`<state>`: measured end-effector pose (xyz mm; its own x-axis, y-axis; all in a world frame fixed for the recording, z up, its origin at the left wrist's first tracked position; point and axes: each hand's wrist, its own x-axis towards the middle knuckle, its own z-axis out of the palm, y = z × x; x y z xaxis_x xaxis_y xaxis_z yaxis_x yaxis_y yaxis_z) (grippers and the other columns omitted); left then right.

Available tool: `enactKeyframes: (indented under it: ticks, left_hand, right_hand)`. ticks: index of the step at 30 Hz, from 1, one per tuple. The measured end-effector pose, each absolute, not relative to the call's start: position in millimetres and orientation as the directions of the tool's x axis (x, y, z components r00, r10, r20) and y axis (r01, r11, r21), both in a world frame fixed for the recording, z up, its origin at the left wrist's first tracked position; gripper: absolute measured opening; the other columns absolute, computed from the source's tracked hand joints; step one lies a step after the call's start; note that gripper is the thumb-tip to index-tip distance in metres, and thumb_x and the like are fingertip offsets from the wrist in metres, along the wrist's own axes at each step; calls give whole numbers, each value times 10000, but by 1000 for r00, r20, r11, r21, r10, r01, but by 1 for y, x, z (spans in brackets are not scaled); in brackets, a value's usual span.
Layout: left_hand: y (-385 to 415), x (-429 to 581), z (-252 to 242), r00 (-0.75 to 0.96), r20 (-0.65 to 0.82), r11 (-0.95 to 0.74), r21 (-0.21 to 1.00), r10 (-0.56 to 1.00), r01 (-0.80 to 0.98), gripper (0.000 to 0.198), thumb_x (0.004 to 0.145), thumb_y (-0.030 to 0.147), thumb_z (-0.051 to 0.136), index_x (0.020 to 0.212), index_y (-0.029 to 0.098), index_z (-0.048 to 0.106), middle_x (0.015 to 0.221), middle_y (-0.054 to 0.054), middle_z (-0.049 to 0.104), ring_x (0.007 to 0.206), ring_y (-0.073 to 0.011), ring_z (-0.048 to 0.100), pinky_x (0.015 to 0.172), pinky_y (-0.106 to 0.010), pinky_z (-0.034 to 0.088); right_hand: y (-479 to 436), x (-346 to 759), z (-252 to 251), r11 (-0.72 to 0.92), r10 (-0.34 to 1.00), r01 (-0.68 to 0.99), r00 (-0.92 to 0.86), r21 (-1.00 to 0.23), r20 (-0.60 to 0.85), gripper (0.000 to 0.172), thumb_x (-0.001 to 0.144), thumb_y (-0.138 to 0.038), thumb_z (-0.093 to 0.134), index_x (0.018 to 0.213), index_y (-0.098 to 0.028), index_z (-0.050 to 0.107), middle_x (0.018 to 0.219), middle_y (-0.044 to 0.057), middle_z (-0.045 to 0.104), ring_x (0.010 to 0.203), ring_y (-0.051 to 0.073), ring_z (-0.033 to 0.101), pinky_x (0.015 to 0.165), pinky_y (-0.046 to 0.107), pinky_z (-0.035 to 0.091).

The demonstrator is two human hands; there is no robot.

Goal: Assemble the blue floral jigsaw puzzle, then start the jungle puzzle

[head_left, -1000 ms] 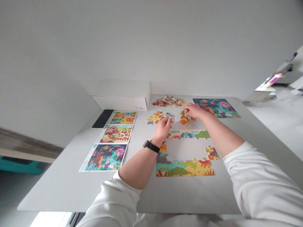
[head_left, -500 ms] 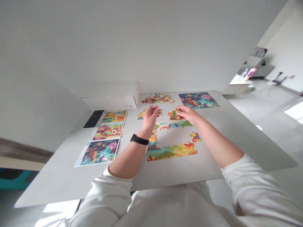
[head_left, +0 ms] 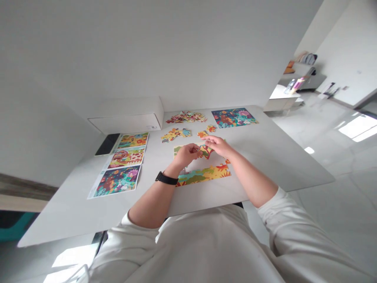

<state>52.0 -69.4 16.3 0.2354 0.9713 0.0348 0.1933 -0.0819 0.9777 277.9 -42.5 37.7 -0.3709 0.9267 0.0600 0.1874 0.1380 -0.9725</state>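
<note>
A partly joined jigsaw (head_left: 203,175) with yellow, green and blue animal scenery lies on the white table near its front edge. My left hand (head_left: 187,155), below a black wristband, pinches the left end of a small joined puzzle section (head_left: 206,151) over the middle of the jigsaw. At the section's upper right is my right hand (head_left: 217,144), palm down with its fingers stretched out. Beyond my hands lie loose yellow and blue pieces (head_left: 176,134) and orange pieces (head_left: 203,134). My hands hide part of the jigsaw's upper row.
A pile of pieces (head_left: 187,117) lies at the back, beside a white box (head_left: 126,122). A dark blue picture (head_left: 234,118) is at the back right. Picture sheets (head_left: 118,181) and a black phone (head_left: 107,144) are on the left.
Both hands have come nearer and closer together, bringing the puzzle section from behind the jigsaw to over its middle. My right hand's fingers have opened. The view has shifted slightly.
</note>
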Motion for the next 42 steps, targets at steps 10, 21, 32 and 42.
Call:
enactKeyframes:
  ticks: [10, 21, 32, 42]
  left_hand:
    - [-74, 61, 14, 101, -52, 56, 997, 994, -43, 531, 694, 592, 950, 863, 183, 656, 728, -21, 729, 642, -140, 697, 668, -280, 585]
    - [-76, 66, 17, 109, -37, 39, 999, 993, -10, 459, 781, 592, 890, 878, 184, 701, 803, -57, 777, 683, -153, 723, 698, -288, 598]
    - [-80, 65, 14, 198, 11, -26, 997, 980, 74, 518, 799, 637, 836, 1029, 189, 713, 841, -83, 814, 724, -176, 735, 744, -311, 586]
    - [-85, 67, 20, 264, 101, -216, 865, 959, 454, 413, 955, 584, 673, 767, 224, 747, 729, -62, 789, 665, -191, 690, 665, -290, 501]
  right_hand:
    - [-40, 307, 37, 32, 942, 201, -333, -979, -37, 496, 895, -684, 786, 1061, -218, 736, 987, 58, 805, 796, 155, 713, 735, 254, 565]
    - [-46, 296, 38, 97, 921, 205, -390, -974, 10, 485, 767, -639, 873, 876, -214, 667, 743, 0, 723, 720, 161, 671, 708, 277, 522]
    - [-40, 308, 46, 145, 938, 239, -341, -960, 56, 425, 777, -568, 871, 949, -229, 681, 836, 12, 720, 742, 168, 676, 675, 282, 526]
    - [-26, 391, 61, 82, 995, 298, -72, -951, 64, 419, 843, -495, 883, 1046, -211, 652, 836, 23, 737, 721, 152, 658, 671, 272, 518]
